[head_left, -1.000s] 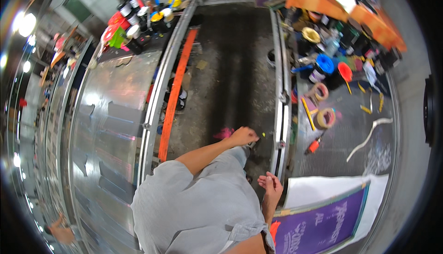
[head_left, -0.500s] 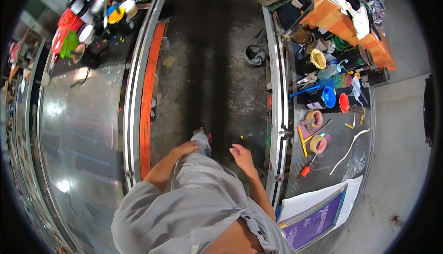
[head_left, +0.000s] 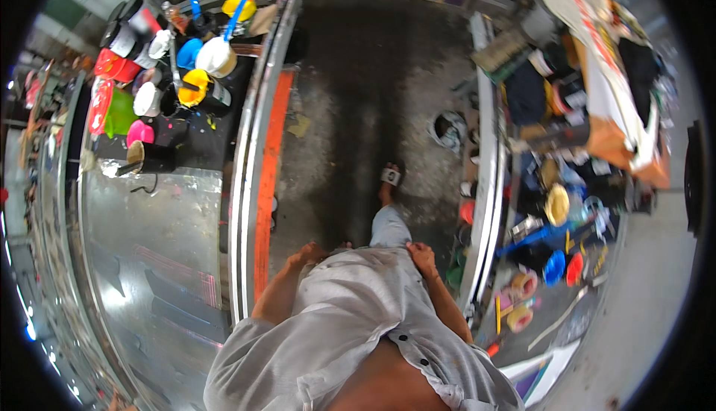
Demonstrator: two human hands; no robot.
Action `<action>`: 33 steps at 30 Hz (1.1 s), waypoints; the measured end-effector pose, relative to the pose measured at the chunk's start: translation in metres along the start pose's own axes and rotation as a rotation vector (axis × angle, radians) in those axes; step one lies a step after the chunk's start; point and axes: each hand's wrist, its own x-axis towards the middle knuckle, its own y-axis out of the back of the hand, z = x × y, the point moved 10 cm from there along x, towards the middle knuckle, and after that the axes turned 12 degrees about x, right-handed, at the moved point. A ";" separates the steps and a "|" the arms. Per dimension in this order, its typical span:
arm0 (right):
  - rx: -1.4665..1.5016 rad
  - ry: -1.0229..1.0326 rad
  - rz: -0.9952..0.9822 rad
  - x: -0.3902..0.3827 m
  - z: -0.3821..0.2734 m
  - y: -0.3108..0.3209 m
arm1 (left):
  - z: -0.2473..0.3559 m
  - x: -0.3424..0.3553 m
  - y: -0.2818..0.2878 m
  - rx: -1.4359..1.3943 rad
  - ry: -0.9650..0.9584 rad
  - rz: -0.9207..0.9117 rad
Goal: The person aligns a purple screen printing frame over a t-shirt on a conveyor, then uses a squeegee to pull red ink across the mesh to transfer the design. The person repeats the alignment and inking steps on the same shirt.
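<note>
Low in the view, my left hand point(head_left: 308, 253) hangs by the left side of my grey clothing point(head_left: 335, 284), its fingers blurred and partly hidden. At the right side of that clothing my right hand point(head_left: 420, 256) has its fingers curled against the cloth; what they hold, if anything, cannot be made out. My sandalled foot point(head_left: 389, 176) shows ahead on the dark floor point(head_left: 350, 90), between two long metal rails.
An orange board point(head_left: 273, 157) runs beside the left rail point(head_left: 253, 187). Ink tubs point(head_left: 192, 86) crowd the left bench above a metal sheet point(head_left: 149, 239). The right bench holds more tubs point(head_left: 557, 204), tape rolls point(head_left: 520, 318) and cardboard point(head_left: 611, 142). A bucket point(head_left: 446, 129) stands by the right rail point(head_left: 488, 187).
The view has shifted along the aisle, with both benches' clutter sitting lower in it. My foot has stepped forward. Both hands have drawn back toward the sides of my clothing.
</note>
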 end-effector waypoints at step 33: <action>0.253 -0.042 0.025 0.618 -0.498 0.159 | 0.315 0.319 1.018 -1.011 -0.097 0.540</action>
